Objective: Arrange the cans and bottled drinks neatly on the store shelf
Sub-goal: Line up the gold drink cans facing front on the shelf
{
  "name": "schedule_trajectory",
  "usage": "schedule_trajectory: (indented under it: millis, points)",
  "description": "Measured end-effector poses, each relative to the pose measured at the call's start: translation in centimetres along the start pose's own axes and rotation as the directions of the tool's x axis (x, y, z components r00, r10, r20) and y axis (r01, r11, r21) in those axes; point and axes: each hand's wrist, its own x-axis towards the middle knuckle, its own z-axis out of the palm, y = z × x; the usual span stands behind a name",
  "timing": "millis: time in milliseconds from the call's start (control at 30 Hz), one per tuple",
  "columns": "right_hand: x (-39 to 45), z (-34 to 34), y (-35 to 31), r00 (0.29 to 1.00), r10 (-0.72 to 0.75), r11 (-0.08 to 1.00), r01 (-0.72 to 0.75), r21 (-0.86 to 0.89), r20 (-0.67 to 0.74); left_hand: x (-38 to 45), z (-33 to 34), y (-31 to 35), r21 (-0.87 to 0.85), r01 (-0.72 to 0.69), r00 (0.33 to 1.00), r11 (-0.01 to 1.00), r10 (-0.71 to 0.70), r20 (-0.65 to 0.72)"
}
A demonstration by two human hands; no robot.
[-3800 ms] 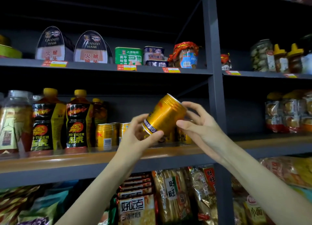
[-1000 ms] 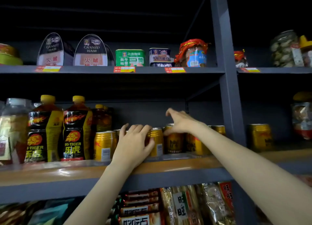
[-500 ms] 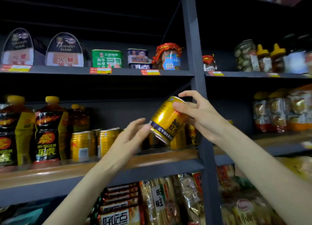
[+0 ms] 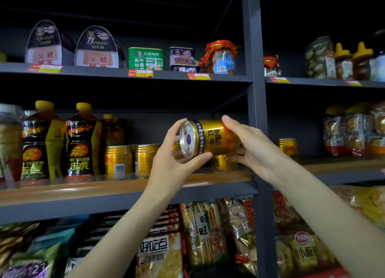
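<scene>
Both hands are raised in front of the middle shelf, and a gold Red Bull can is held between them, lying on its side in the air just above the shelf's front edge. Its silver end is turned toward the left hand, whose thumb is curled under the rim while the fingers wrap behind that end. The right hand is curled round the other end of the can, with the forefinger laid over the top and the remaining fingers tucked underneath.

On the shelf behind and below the held can, a row of upright gold cans is seen, some partly hidden by the hands. To their left, Hi-Tiger bottles with yellow caps are lined up. One more gold can is set apart, right of the grey upright post.

Canned ham tins, a green luncheon meat tin and a jar with a red wrapped lid are ranged on the upper shelf. Snack packets are stacked on the level below.
</scene>
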Motion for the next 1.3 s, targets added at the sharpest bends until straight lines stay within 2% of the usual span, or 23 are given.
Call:
schedule_trajectory:
  millis: [67, 200, 300, 433, 567, 733, 833, 933, 967, 1033, 1100, 1133, 1200, 1267, 1300]
  points:
    - [-0.1, -0.2, 0.0, 1.0, -0.004, 1.0, 0.003, 0.006, 0.021, 0.0, -0.4, -0.3, -0.04, 0.06, 0.998, 0.997, -0.059, 0.023]
    - [-0.5, -0.5, -0.3, 0.996, 0.045, 0.984, -0.058, 0.169, 0.081, 0.0, -1.0, -0.6, -0.05, 0.13, 0.991, 0.99, -0.128, 0.03]
    - [-0.7, -0.4, -0.4, 0.99, 0.058, 0.981, -0.08, 0.177, 0.126, 0.2, -1.4, -0.2, 0.017, 0.045, 0.998, 0.999, -0.046, 0.053]
    - [-0.5, 0.0, -0.2, 0.969, 0.159, 0.976, -0.182, 0.117, 0.188, 0.5, -1.6, 1.0, 0.059, -0.081, 0.993, 0.995, 0.075, 0.086]
    - [-0.3, 0.5, 0.6, 0.938, 0.19, 0.851, -0.304, 0.429, 0.289, 0.9, -1.7, 0.9, 0.019, -0.123, 0.99, 0.992, 0.122, 0.074]
    - [0.2, 0.7, 1.5, 0.903, 0.164, 0.796, -0.359, 0.487, 0.397, 0.9, -2.3, 0.1, 0.073, -0.158, 0.979, 0.985, 0.146, 0.145]
    - [0.4, 0.6, 1.3, 0.933, 0.129, 0.829, -0.288, 0.48, 0.337, 0.6, -2.6, -0.1, 0.054, -0.083, 0.974, 0.995, 0.07, 0.215]
    - [0.8, 0.3, 0.9, 0.981, -0.001, 0.874, -0.093, 0.477, 0.193, 0.0, -2.7, 0.3, -0.071, 0.168, 0.951, 0.983, -0.142, 0.274]
    - [0.9, 0.2, 0.8, 0.988, -0.053, 0.879, -0.023, 0.476, 0.146, -0.1, -2.7, 0.4, -0.175, 0.269, 0.931, 0.947, -0.21, 0.298]
    - [1.0, 0.1, 0.8, 0.985, -0.146, 0.881, 0.089, 0.464, 0.088, 0.2, -2.3, 0.9, -0.377, 0.446, 0.88, 0.812, -0.322, 0.349]
    - [0.8, 0.2, 1.0, 0.97, -0.228, 0.884, 0.171, 0.436, 0.083, 0.6, -1.9, 1.4, -0.418, 0.554, 0.825, 0.72, -0.409, 0.39]
    - [0.6, 0.2, 1.0, 0.962, -0.259, 0.883, 0.198, 0.425, 0.09, 0.7, -1.6, 1.5, -0.402, 0.574, 0.81, 0.713, -0.426, 0.402]
    - [0.2, 0.1, 0.8, 0.951, -0.289, 0.885, 0.221, 0.41, 0.11, 0.6, -1.1, 1.4, -0.377, 0.543, 0.83, 0.75, -0.41, 0.378]
    - [0.0, -0.2, 0.6, 0.951, -0.287, 0.908, 0.232, 0.349, 0.113, 0.6, -1.1, 1.2, -0.359, 0.433, 0.897, 0.827, -0.353, 0.267]
    - [-0.1, -0.5, 0.5, 0.958, -0.27, 0.928, 0.232, 0.291, 0.096, 0.8, -1.3, 0.9, -0.295, 0.345, 0.936, 0.891, -0.303, 0.179]
